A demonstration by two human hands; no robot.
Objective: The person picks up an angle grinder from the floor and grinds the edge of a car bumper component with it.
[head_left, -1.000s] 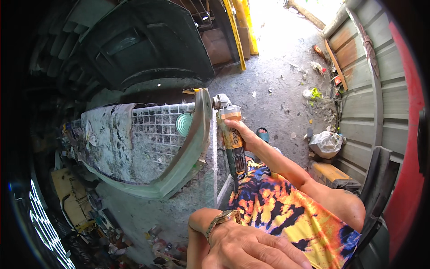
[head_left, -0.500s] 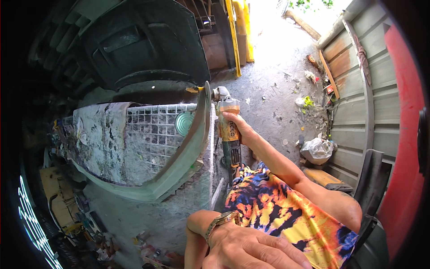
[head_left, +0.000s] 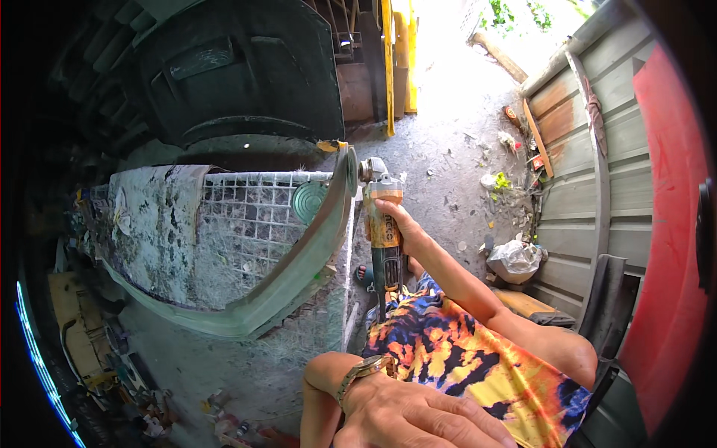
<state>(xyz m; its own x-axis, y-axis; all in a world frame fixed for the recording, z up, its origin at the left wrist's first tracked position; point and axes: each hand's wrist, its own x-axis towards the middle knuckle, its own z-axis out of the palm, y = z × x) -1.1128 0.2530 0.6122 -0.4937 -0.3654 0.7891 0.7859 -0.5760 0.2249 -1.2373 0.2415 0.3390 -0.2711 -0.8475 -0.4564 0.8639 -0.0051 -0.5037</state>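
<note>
My right hand is wrapped round the body of an orange and black angle grinder, held upright in front of me. The grinder's disc lies against, or very close to, the raised right end of a long curved bumper, grey-green outside and brownish along its inner edge. Contact cannot be made out for certain. Close to the camera at the bottom is my left hand, a metal watch on its wrist. Its fingers are stretched out flat and hold nothing; their tips run past the lower edge.
A white wire-grid stand carries the bumper, a stained cloth and a round green lid. Behind stands a dark car hood. Along the corrugated wall at right lie litter, a white plastic bag and a red panel.
The grinder and my right hand have come slightly nearer to me, and the disc now shows more of its round face. My left hand stays flat; the whole view has shifted slightly.
</note>
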